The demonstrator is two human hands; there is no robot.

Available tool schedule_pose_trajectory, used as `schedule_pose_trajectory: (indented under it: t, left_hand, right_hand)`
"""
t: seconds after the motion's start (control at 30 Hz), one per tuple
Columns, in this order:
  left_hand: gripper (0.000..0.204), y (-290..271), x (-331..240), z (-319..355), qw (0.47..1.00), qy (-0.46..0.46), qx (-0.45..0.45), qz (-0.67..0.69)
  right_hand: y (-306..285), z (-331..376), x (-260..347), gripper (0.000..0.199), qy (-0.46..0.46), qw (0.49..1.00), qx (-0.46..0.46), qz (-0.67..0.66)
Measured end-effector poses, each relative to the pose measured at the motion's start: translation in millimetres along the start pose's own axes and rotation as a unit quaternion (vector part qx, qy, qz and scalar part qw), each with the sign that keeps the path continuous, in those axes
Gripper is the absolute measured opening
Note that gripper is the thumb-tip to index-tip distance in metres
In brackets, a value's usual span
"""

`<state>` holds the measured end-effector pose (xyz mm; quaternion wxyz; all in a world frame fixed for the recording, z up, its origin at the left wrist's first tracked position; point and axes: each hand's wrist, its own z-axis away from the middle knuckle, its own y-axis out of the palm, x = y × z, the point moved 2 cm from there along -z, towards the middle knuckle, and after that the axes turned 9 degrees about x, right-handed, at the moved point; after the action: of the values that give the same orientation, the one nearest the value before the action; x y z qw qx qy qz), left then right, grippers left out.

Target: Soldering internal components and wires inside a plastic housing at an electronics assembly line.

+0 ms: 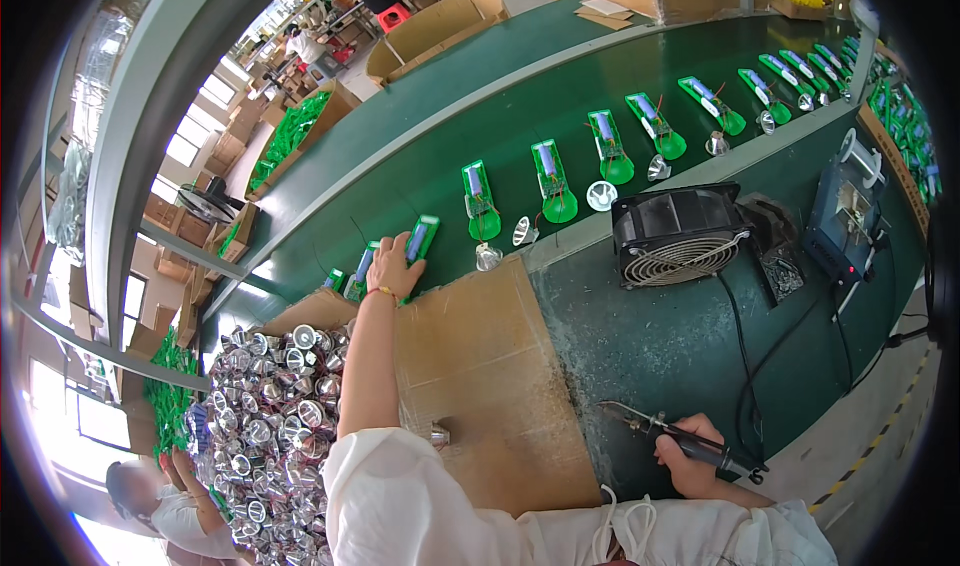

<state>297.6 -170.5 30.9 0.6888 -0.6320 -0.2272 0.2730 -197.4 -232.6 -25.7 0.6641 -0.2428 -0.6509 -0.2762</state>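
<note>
My left hand (396,269) reaches out over the green conveyor belt (400,156), its fingers closed on a green plastic flashlight housing (424,232) with a blue cell inside. Another green housing (362,270) lies just left of the fingers. In my right hand (692,456) is a soldering iron (708,450) with a black handle, its metal tip pointing left above the scratched green worktop (630,366). A single small silver reflector (440,434) sits on the brown cardboard sheet (490,366), partly beside my left sleeve.
Silver reflectors (270,416) are heaped at my left. Several green housings (557,191) with wires and reflectors line the belt. A black fan (680,231), a blue soldering station (845,211) with a solder spool, and loose cables occupy the right. A co-worker (170,506) sits at lower left.
</note>
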Motion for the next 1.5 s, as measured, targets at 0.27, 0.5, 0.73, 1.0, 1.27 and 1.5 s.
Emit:
schedule_pose_trajectory:
  t: [0.27, 0.5, 0.73, 1.0, 1.27, 1.5]
  left_hand:
    - [0.062, -9, -18, 37, 0.991, -0.066, -0.019, 0.11]
    - [0.054, 5, -142, 227, 0.986, -0.01, -0.035, 0.161]
    - [0.043, 38, -125, 325, 0.905, -0.165, -0.133, 0.369]
    - [0.046, 24, -50, 290, 0.925, -0.345, -0.067, 0.143]
    - [0.038, 34, -61, 301, 0.898, -0.16, -0.315, 0.262]
    - [0.045, 61, -65, 337, 0.808, -0.203, -0.108, 0.542]
  right_hand:
    - [9, -2, 16, 0.017, 0.019, 0.998, -0.026, -0.053]
    - [9, -5, 15, 0.016, -0.024, 0.996, -0.038, -0.072]
    - [10, -6, 18, 0.015, -0.042, 0.996, -0.02, -0.082]
    - [14, 2, 15, 0.015, -0.04, 0.995, -0.048, -0.078]
    - [9, 1, 9, 0.017, -0.057, 0.995, -0.046, -0.063]
    - [14, -2, 14, 0.018, -0.066, 0.996, -0.034, -0.049]
